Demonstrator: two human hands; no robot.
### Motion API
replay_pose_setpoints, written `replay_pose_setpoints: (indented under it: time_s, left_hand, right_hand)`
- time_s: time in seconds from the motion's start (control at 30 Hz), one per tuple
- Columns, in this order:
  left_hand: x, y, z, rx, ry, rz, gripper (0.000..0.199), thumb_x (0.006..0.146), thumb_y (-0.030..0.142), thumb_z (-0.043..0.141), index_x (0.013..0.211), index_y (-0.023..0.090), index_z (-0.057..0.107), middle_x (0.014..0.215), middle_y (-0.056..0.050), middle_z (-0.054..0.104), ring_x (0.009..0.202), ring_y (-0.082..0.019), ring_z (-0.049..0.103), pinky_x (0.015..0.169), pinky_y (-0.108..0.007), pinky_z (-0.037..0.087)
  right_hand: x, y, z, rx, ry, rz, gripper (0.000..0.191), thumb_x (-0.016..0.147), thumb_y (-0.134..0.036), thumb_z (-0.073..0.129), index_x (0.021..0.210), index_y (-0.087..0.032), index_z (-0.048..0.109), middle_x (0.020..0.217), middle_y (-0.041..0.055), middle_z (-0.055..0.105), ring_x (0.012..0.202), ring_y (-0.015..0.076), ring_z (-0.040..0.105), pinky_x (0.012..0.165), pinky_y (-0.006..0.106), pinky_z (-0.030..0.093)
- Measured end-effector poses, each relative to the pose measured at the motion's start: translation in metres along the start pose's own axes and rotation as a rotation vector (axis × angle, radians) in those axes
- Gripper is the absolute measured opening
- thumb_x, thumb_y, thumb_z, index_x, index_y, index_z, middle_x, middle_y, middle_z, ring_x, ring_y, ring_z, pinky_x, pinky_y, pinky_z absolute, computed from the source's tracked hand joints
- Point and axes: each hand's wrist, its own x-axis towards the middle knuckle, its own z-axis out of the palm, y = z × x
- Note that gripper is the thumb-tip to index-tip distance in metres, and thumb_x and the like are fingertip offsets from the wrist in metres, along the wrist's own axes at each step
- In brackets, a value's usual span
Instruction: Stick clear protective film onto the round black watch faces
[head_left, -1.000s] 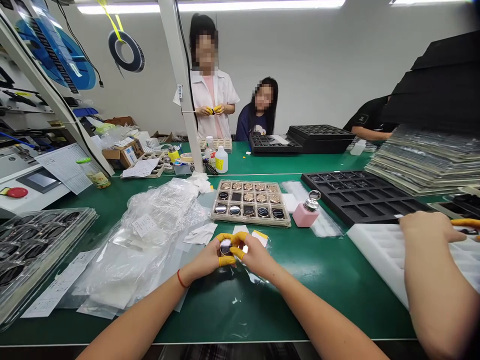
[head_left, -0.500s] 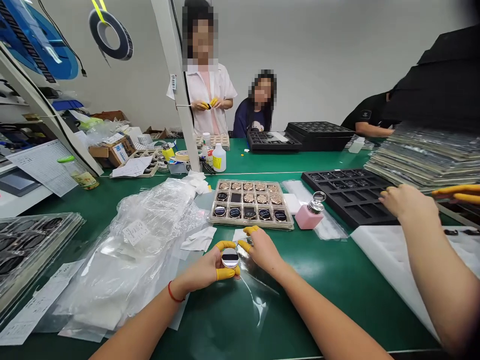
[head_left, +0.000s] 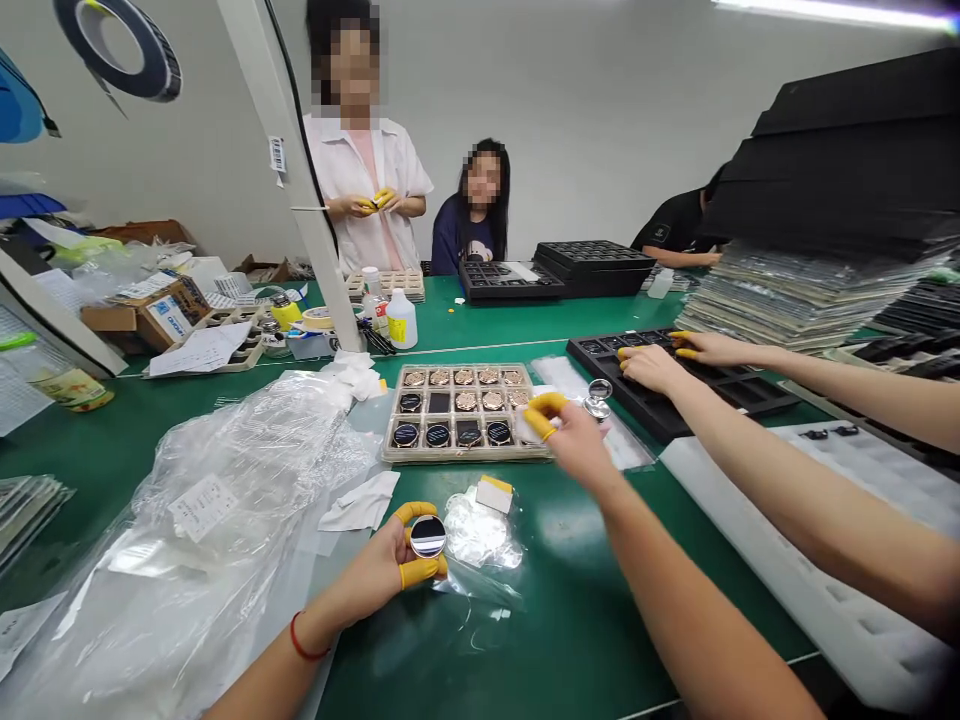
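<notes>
The left hand (head_left: 367, 565) pinches a glossy round black-and-silver disc (head_left: 428, 536).

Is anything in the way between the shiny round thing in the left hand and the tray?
No, nothing visible blocks the way from the round disc in the left hand to the tray. A white wipe lies to one side, crumpled clear film to the other.

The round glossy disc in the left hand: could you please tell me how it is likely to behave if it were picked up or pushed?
The round glossy disc is probably rigid, as it keeps its circular shape while pinched at the rim by the left hand. Its round edge suggests it may roll if stood on edge. Its shiny face looks slippery, which may be why the yellow finger cots grip the rim.
</notes>
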Motion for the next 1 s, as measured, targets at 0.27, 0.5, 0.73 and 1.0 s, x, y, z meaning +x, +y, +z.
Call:
replay_pose_setpoints:
  time_s: [0.27,0.5,0.73,1.0]
  left_hand:
    - [0.006,-0.001,-0.001,0.026,0.078,-0.012,0.053,0.070,0.032,0.071,0.112,0.021,0.039,0.080,0.000,0.063,0.074,-0.015,0.060,0.070,-0.028,0.044]
    - [0.008,-0.005,-0.004,0.016,0.084,0.023,0.052,0.073,0.027,0.068,0.114,0.020,0.037,0.081,-0.001,0.064,0.077,-0.016,0.060,0.075,-0.031,0.044]
    - [0.009,-0.005,-0.003,0.007,0.087,0.013,0.052,0.075,0.026,0.067,0.115,0.021,0.035,0.084,-0.002,0.064,0.079,-0.016,0.060,0.076,-0.031,0.044]
    - [0.008,-0.007,0.001,0.009,0.056,0.041,0.049,0.074,0.024,0.068,0.112,0.019,0.037,0.080,-0.001,0.063,0.076,-0.014,0.060,0.073,-0.029,0.044]
  right_hand:
    - [0.033,0.072,-0.075,-0.767,0.012,0.186,0.024,0.081,-0.022,0.048,0.094,-0.019,0.068,0.091,0.0075,0.068,0.082,0.0214,0.061,0.065,0.029,0.037]
    - [0.022,0.078,-0.051,-1.017,-0.034,0.039,0.031,0.090,-0.031,0.043,0.098,-0.018,0.070,0.094,0.0128,0.063,0.085,0.0248,0.058,0.066,0.032,0.035]
    - [0.020,0.082,-0.058,-0.976,-0.071,-0.007,0.028,0.087,-0.021,0.043,0.098,-0.017,0.069,0.089,0.0102,0.065,0.087,0.0230,0.058,0.068,0.031,0.036]
    - [0.021,0.102,-0.064,-0.826,0.016,0.024,0.027,0.086,-0.026,0.046,0.098,-0.020,0.070,0.096,0.0091,0.062,0.088,0.0234,0.057,0.066,0.031,0.038]
